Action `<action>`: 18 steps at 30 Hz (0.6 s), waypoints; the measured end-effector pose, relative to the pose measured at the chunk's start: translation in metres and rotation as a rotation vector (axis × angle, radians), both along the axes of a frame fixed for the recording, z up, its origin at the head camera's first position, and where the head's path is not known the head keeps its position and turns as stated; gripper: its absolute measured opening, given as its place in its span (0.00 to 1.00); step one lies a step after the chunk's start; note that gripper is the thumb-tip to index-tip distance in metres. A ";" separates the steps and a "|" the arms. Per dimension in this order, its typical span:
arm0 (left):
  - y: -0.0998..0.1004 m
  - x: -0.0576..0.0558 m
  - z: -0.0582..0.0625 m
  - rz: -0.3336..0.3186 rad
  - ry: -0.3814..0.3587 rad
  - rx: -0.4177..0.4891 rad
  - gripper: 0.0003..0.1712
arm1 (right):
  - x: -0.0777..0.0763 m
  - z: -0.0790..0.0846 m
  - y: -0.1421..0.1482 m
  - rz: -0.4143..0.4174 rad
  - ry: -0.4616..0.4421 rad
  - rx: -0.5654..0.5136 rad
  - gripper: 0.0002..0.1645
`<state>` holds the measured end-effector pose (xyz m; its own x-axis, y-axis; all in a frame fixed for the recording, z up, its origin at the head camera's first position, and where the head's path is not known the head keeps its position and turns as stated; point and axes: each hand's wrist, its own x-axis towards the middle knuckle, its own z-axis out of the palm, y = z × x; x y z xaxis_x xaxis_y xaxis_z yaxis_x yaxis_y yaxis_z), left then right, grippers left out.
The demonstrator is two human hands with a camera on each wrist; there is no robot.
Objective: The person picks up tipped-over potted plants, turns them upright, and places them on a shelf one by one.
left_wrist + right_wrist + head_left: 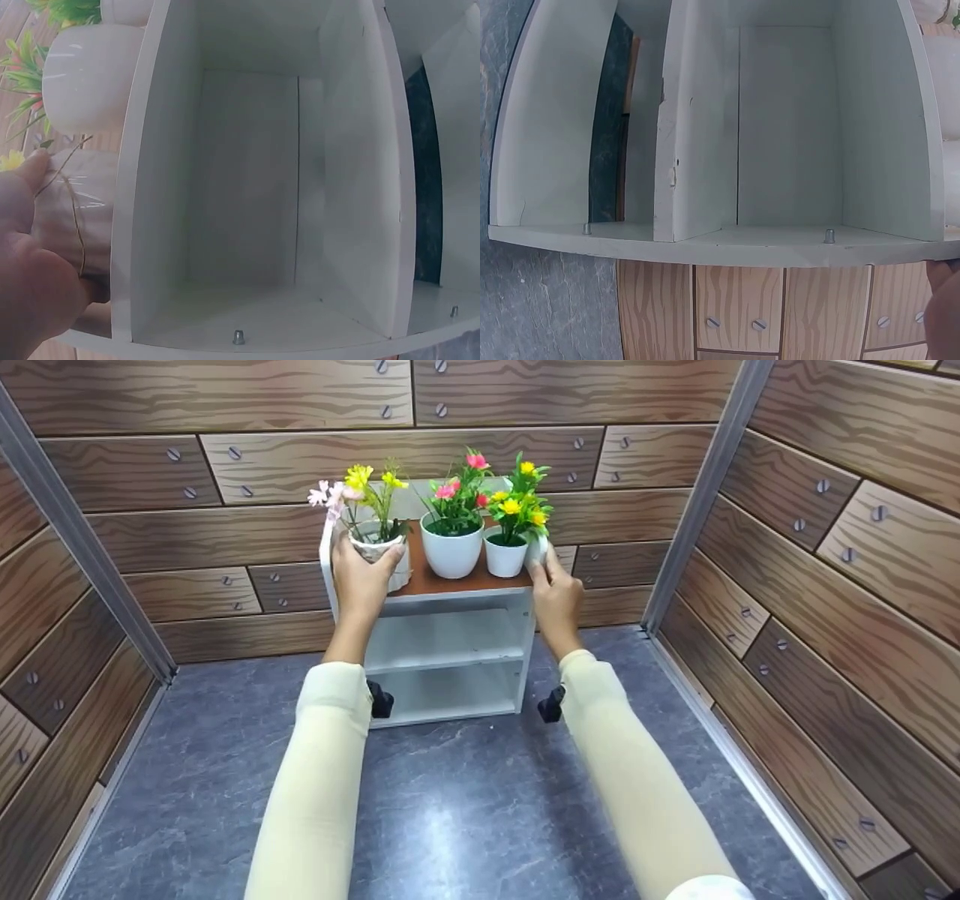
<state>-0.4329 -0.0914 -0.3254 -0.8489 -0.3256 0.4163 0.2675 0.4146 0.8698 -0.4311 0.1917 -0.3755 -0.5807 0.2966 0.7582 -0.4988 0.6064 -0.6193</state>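
A small white shelf (450,664) with a brown top stands against the back wall. My left hand (362,574) grips a whitish flowerpot (400,574) with yellow and pink flowers at the top's left end; twine around this pot (94,217) shows in the left wrist view. Beside it on the top stand a larger white pot (452,551) with red-pink flowers and a smaller white pot (505,559) with yellow flowers. At the far right, my right hand (556,592) holds the raised white side panel (537,547), thumb in front; only part of that hand (943,307) enters the right wrist view.
Two open compartments lie below the top, divided by a white board (401,225). Small metal pegs (829,236) stick out of the side panel inside. Wood-pattern walls (825,585) enclose three sides, and the floor (450,810) is dark grey marbled.
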 end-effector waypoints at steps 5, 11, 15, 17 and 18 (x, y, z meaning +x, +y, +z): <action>-0.002 -0.001 0.000 -0.005 -0.002 -0.002 0.53 | 0.001 -0.001 -0.002 -0.006 0.005 -0.004 0.24; -0.004 -0.001 -0.003 -0.030 0.039 0.014 0.57 | 0.001 0.001 -0.001 -0.009 0.003 0.003 0.24; -0.004 0.004 -0.005 -0.045 0.043 0.005 0.61 | 0.003 0.004 0.003 -0.049 -0.022 0.069 0.24; -0.004 0.009 -0.007 -0.047 0.018 -0.015 0.63 | 0.004 0.005 0.006 -0.085 -0.038 0.131 0.21; -0.004 0.012 -0.008 -0.047 0.003 -0.026 0.63 | 0.005 0.005 0.008 -0.107 -0.047 0.166 0.20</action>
<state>-0.4213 -0.0955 -0.3333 -0.8618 -0.2744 0.4266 0.2896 0.4242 0.8580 -0.4263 0.2001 -0.3701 -0.5886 0.2317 0.7745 -0.3991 0.7499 -0.5276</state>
